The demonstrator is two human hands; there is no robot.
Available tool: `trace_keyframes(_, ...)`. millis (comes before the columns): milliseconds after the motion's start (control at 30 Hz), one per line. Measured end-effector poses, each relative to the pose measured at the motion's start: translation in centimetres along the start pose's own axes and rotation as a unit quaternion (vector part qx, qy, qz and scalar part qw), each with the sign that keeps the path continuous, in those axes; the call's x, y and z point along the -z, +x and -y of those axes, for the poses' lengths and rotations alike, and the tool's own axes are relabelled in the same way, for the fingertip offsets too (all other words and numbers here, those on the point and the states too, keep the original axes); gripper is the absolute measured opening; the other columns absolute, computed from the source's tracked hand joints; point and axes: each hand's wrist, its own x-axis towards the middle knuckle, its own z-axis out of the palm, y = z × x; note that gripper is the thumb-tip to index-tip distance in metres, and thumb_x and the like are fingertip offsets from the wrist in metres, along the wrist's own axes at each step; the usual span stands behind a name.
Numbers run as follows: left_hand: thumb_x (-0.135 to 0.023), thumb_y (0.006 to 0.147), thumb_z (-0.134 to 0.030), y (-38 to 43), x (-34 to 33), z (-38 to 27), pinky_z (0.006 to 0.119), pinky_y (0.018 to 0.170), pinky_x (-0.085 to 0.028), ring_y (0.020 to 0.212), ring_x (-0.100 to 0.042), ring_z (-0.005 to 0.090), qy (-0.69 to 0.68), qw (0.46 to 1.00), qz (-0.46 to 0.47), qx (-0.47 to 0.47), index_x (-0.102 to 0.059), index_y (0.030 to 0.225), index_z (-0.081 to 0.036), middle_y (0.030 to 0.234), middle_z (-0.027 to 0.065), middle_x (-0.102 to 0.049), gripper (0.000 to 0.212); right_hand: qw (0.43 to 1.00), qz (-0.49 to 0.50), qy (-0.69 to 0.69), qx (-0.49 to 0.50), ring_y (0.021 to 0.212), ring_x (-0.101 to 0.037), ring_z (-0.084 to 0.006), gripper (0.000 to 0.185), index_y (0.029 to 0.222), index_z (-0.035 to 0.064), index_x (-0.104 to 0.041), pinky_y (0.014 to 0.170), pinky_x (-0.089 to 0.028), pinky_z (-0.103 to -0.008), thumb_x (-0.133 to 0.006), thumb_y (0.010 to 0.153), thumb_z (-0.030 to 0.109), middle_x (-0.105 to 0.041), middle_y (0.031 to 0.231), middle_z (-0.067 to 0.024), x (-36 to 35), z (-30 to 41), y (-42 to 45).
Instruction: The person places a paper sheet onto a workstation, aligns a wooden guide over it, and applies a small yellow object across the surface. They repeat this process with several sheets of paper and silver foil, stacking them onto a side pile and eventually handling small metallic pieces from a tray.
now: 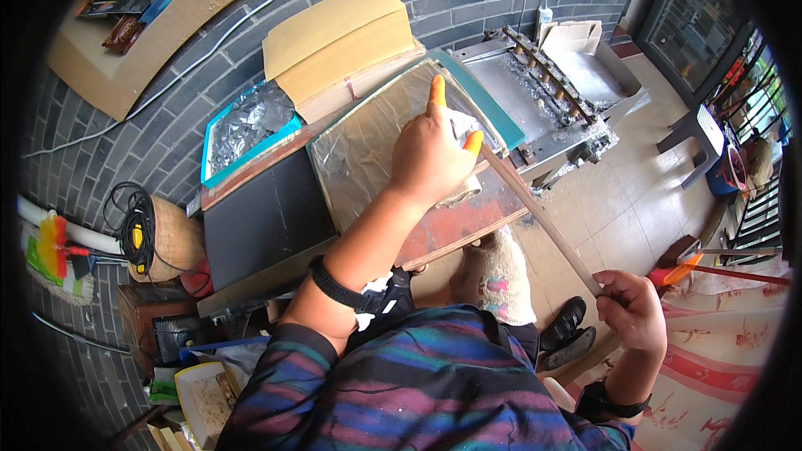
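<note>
My left hand is over a board covered with wrinkled translucent sheeting, orange finger cots on its index finger and thumb. The index finger points away from me; the thumb is apart from it, beside the upper end of a long flat grey-brown strip. A crumpled whitish piece shows between them; the palm side is hidden. My right hand, lower right, pinches the strip's near end between thumb and fingers. A rolled piece lies partly under my left wrist.
Behind the board are stacked tan sheets and a blue tray of crumpled foil. A dark panel lies left. On the right stands a metal apparatus with a row of rollers, and a grey stool beyond it.
</note>
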Motion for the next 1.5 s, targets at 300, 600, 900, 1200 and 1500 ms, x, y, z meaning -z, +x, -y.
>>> trace_keyframes(300, -0.073, 0.078, -0.009, 0.8, 0.3, 0.3, 0.033, 0.065, -0.053, 0.069, -0.065, 0.0198, -0.041, 0.995, -0.045, 0.074, -0.031, 0.142, 0.005, 0.08, 0.0088, -0.066, 0.077, 0.999, -0.021, -0.039, 0.004, 0.055, -0.054, -0.0077, 0.028, 0.103, -0.0069, -0.061, 0.05, -0.042, -0.0236, -0.06, 0.075, -0.01, -0.059, 0.064, -0.0057, 0.4, -0.2, -0.6)
trace_keyframes(600, -0.068, 0.083, 0.002, 0.2, 3.0, 1.9, 0.024, 0.064, -0.052, 0.069, -0.062, 0.0105, -0.136, 0.979, -0.134, 0.067, -0.024, 0.144, 0.005, 0.084, 0.0088, -0.066, 0.076, 0.999, -0.034, -0.005, -0.004, 0.055, -0.056, -0.0096, 0.027, 0.105, -0.0059, -0.063, 0.052, -0.045, -0.0253, -0.06, 0.079, -0.006, -0.058, 0.062, -0.0052, -0.3, 0.2, 0.1)
trace_keyframes(900, -0.07, 0.082, 0.001, -0.1, 3.9, 0.7, 0.026, 0.065, -0.053, 0.071, -0.063, 0.0129, -0.066, 0.985, -0.157, -0.007, -0.026, 0.144, 0.002, 0.087, 0.0095, -0.067, 0.076, 0.998, 0.025, -0.01, 0.049, 0.061, -0.058, -0.0106, 0.024, 0.109, -0.0056, -0.06, 0.057, -0.047, -0.027, -0.058, 0.086, 0.001, -0.059, 0.066, -0.0056, -2.8, 2.2, 5.8)
trace_keyframes(1200, -0.078, 0.076, -0.006, -2.0, 3.3, -0.2, 0.032, 0.076, -0.053, 0.082, -0.067, 0.0199, -0.107, 0.989, -0.076, -0.072, -0.025, 0.146, 0.002, 0.091, 0.0104, -0.067, 0.089, 0.998, 0.04, 0.031, 0.04, 0.063, -0.053, -0.0079, 0.023, 0.107, -0.004, -0.062, 0.058, -0.045, -0.0257, -0.054, 0.086, 0.002, -0.057, 0.068, -0.0016, -4.7, 3.7, 10.0)
trace_keyframes(1500, -0.083, 0.067, -0.011, -7.8, 5.5, 2.2, 0.042, 0.097, -0.042, 0.109, -0.057, 0.0319, 0.09, 0.983, 0.031, -0.157, -0.021, 0.148, 0.0, 0.115, 0.0133, -0.063, 0.102, 0.996, 0.051, 0.044, 0.056, 0.062, -0.053, -0.008, 0.024, 0.108, -0.0037, -0.062, 0.056, -0.044, -0.0255, -0.055, 0.087, 0.003, -0.057, 0.069, -0.0016, -5.8, 3.5, 12.3)
